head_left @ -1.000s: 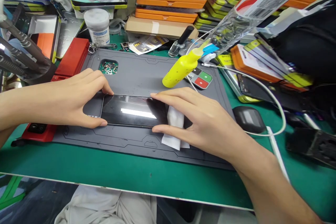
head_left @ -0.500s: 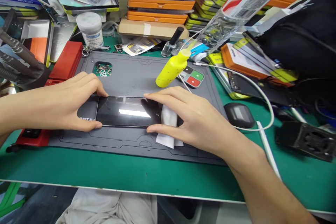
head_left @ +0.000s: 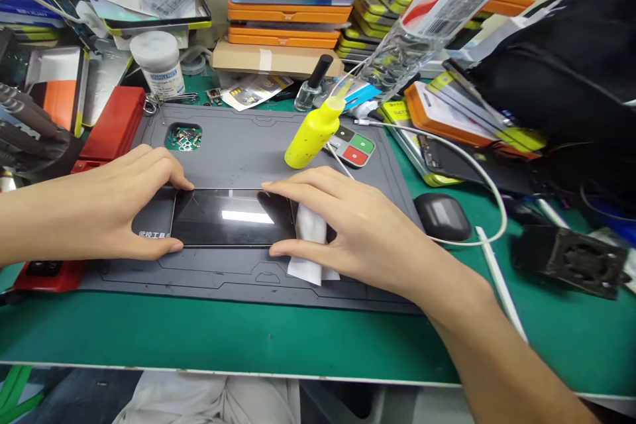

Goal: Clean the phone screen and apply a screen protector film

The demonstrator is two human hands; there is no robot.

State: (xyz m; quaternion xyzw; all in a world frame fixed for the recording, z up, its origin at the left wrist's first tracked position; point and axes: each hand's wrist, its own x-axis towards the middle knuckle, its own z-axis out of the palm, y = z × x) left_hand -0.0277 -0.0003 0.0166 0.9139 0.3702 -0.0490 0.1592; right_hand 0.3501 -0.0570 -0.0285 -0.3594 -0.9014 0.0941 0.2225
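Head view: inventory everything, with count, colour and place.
Phone screen: 1, black, between the hands
Tissue: 1, white, beside right palm
Mat: 1, grey, under the screen
Tabletop: 1, green, beneath mat
Squeeze bottle: 1, yellow, on mat
Jar: 1, white, behind mat, left
Vial: 1, clear, behind mat
Plastic bottle: 1, clear, back right
Boxes: many, orange and yellow, back
Device: apparently 1, red, mat's left
Rounded case: 1, black, right of mat
Fan: 1, black, far right
Small clutter: uncounted, mixed, around edges
Left hand: 1, bare, screen's left end
Right hand: 1, bare, screen's right end
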